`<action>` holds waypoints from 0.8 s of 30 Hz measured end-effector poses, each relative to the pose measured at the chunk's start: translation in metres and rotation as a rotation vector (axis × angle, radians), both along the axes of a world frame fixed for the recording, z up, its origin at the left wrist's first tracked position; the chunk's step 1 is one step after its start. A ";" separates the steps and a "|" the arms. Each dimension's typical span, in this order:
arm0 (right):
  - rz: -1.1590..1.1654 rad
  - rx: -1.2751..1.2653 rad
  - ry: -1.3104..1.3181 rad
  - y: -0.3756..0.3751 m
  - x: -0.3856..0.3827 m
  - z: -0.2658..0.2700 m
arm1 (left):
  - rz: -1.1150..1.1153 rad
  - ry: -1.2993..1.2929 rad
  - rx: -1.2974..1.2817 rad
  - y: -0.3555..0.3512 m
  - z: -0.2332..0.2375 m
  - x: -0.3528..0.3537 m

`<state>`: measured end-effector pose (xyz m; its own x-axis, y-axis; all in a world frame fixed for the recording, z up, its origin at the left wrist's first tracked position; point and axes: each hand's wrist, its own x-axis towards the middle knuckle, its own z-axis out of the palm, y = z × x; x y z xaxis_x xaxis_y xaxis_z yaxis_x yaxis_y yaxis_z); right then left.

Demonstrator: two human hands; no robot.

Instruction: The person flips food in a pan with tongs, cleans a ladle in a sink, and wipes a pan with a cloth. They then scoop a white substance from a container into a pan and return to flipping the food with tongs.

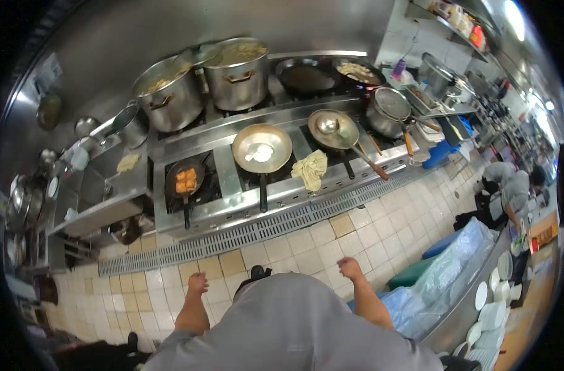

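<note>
My left hand (198,283) hangs over the tiled floor, fingers curled in and nothing visible in them. My right hand (350,269) is also low over the floor, holding nothing, with its fingers loosely bent and partly apart. Both hands are well short of the stove (223,213). On its front burners sit a small dark pan with orange-brown pieces of food (185,180), a wide frying pan (245,143) with something white in it, and another pan (350,131) with a ladle (328,125) resting inside. A crumpled cloth (310,170) lies between the last two.
Two tall stockpots (177,102) and dark pans (307,75) stand at the back. A strainer (391,101) rests on a pot at right. A floor drain grate (232,233) runs along the stove. Plastic-covered bins (443,278) and a counter with white dishes (492,315) are right; people (511,188) work beyond.
</note>
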<state>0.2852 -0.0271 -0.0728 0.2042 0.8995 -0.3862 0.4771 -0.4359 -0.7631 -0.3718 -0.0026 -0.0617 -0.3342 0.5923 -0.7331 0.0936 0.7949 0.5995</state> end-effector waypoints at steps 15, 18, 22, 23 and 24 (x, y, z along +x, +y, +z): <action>0.331 -0.899 -0.086 -0.212 0.111 -0.157 | -0.607 0.069 -0.122 -0.162 -0.011 0.051; 0.045 -0.913 0.013 -0.234 0.127 -0.088 | -0.545 0.105 -0.208 -0.158 -0.011 0.057; 0.139 -0.786 -0.003 -0.249 0.194 -0.187 | -0.261 0.023 -0.250 -0.131 0.008 0.094; 0.016 -0.602 0.041 -0.230 0.183 -0.144 | -0.267 0.077 -0.199 -0.124 0.014 0.101; -0.077 -0.414 0.087 -0.212 0.175 -0.108 | -0.350 0.099 -0.183 -0.108 0.010 0.104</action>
